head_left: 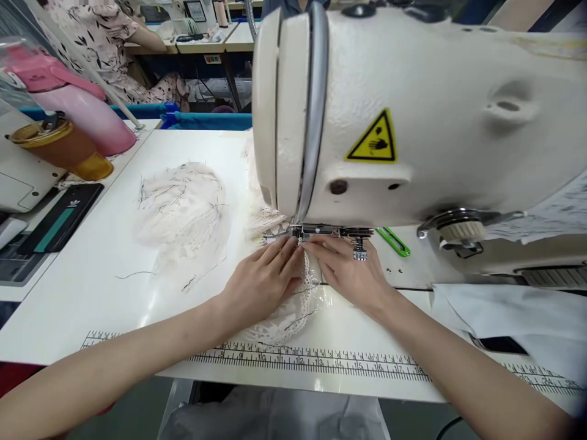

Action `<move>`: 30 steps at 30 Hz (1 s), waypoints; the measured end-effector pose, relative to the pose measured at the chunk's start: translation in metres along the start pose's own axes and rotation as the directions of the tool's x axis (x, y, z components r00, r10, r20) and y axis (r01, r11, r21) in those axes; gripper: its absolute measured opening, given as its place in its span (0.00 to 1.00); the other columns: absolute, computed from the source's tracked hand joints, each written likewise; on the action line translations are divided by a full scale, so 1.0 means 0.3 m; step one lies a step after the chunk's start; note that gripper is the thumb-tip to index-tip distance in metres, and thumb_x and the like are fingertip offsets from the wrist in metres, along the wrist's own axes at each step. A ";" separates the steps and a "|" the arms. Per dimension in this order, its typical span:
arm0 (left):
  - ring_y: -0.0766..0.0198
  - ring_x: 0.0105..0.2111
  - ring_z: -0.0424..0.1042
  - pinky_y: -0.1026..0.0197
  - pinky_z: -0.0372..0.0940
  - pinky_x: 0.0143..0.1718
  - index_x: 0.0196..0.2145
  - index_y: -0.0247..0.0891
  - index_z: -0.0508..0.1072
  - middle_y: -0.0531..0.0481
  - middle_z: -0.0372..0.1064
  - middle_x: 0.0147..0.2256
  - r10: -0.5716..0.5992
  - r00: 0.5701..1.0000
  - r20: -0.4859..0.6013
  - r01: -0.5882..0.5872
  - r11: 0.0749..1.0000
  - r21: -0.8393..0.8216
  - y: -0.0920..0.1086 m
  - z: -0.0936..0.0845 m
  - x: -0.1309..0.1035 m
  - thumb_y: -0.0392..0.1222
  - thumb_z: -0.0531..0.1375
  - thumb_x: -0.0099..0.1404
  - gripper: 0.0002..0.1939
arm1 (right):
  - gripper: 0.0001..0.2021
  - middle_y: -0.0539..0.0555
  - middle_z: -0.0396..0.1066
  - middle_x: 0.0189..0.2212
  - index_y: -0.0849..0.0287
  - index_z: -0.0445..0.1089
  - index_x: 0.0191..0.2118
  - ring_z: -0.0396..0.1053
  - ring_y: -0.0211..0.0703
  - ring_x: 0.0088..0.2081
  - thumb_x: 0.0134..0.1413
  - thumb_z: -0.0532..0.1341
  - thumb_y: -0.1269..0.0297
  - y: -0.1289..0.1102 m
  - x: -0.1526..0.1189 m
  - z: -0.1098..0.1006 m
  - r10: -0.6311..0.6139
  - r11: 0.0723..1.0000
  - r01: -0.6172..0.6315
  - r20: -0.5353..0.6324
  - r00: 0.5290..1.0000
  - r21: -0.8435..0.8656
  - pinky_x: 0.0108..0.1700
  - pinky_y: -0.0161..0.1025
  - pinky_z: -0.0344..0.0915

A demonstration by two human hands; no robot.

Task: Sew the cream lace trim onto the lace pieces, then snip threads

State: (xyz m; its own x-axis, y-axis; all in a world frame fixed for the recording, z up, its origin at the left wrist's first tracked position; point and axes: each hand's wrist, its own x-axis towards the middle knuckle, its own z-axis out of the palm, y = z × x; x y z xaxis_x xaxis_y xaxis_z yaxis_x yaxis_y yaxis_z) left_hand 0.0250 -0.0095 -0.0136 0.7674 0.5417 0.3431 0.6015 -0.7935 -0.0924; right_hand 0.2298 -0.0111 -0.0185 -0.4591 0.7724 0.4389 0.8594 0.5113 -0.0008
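Observation:
A white sewing machine (413, 110) stands over the table, its presser foot (300, 232) down by the fabric. Under it lies a white lace piece (287, 321) with a scalloped edge and loose dark threads. My left hand (259, 281) is closed on this lace just left of the foot, fingertips bunched close to it. From the right, my right hand (351, 269) holds the lace edge at the foot with thumb and forefinger. Its other fingers are partly hidden behind the machine's parts. More gathered lace (263, 220) lies behind the foot.
Left of my hands lies a heap of lace pieces (183, 214). Green thread snips (393, 241) lie beneath the machine arm. A ruler strip (321, 360) runs along the front edge. A pink bottle (82, 104), brown cup (59, 143) and dark case (62, 220) are left; a co-worker (101, 49) sits beyond.

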 end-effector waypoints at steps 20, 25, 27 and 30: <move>0.50 0.59 0.63 0.49 0.67 0.55 0.57 0.30 0.66 0.38 0.65 0.57 -0.090 0.996 0.029 0.093 0.990 -0.109 -0.035 0.016 0.019 0.45 0.49 0.73 0.21 | 0.20 0.54 0.75 0.38 0.51 0.71 0.53 0.71 0.47 0.43 0.60 0.50 0.74 0.000 0.029 0.014 -0.019 0.999 0.018 0.046 0.999 0.028 0.46 0.45 0.64; 0.50 0.58 0.65 0.49 0.68 0.55 0.56 0.28 0.67 0.37 0.65 0.56 -0.077 0.997 0.011 0.077 0.995 -0.065 -0.032 0.019 0.019 0.44 0.49 0.73 0.21 | 0.18 0.54 0.74 0.35 0.51 0.73 0.49 0.70 0.48 0.42 0.61 0.50 0.72 -0.003 0.027 0.011 0.005 1.000 -0.005 0.030 1.000 0.002 0.46 0.45 0.64; 0.50 0.57 0.66 0.49 0.68 0.54 0.56 0.28 0.68 0.37 0.65 0.56 -0.069 0.998 0.002 0.069 0.996 -0.048 -0.032 0.019 0.019 0.44 0.49 0.73 0.21 | 0.18 0.54 0.75 0.34 0.52 0.73 0.49 0.70 0.47 0.43 0.62 0.50 0.73 -0.005 0.027 0.009 -0.013 1.000 0.014 0.042 0.999 -0.009 0.48 0.45 0.64; 0.50 0.57 0.66 0.49 0.69 0.53 0.56 0.28 0.68 0.37 0.66 0.56 -0.064 0.998 -0.007 0.064 0.998 -0.030 -0.032 0.018 0.019 0.44 0.49 0.74 0.21 | 0.18 0.52 0.75 0.34 0.51 0.72 0.51 0.71 0.45 0.38 0.62 0.50 0.72 -0.012 0.019 0.009 0.020 0.998 -0.016 0.071 0.997 -0.064 0.50 0.47 0.62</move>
State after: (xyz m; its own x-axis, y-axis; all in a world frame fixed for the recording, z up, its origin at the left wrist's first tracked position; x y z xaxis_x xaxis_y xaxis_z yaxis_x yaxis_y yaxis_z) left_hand 0.0248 0.0026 -0.0159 0.7258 0.5893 0.3548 0.6421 -0.7654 -0.0422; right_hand 0.2235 -0.0076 -0.0184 -0.4565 0.8075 0.3737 0.8792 0.4739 0.0500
